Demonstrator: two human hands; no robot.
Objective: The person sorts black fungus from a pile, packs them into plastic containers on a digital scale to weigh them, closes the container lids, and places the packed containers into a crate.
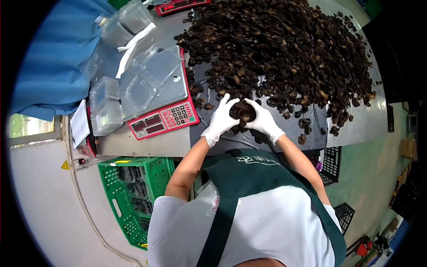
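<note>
Item, a left hand in a white glove [222, 118] and a right hand in a white glove [265, 121], set facing one another, thumb and forefinger of each curved and spread apart; whether the fingers clamp or merely enclose cannot be told. Item, a small cluster of dark brown, curled, leaf-like pieces [242, 112], lying in the ring between the two sets of fingers. Item, a broad heap of like dark brown, curled pieces [275, 49], beyond the fingertips and spreading to their right. Item, a dark grey plastic sheet [315, 138], beneath and beside the fingers, upon a grey metal counter [173, 146]. Item, a red-framed electronic scale with keypad and flat grey plate [162, 120], left of the left fingers, bearing clear plastic hinged containers [138, 93]. Handling, by judgement: even, light pressure from both sides suits the cluster, the pieces appearing thin and likely to crack under a hard squeeze; fingertips best brought low and round the edges, thumbs near together to close the gap on the wearer's side, where loose bits might slip out; wrists level, sleeves of the gloves clear of the heap
</note>
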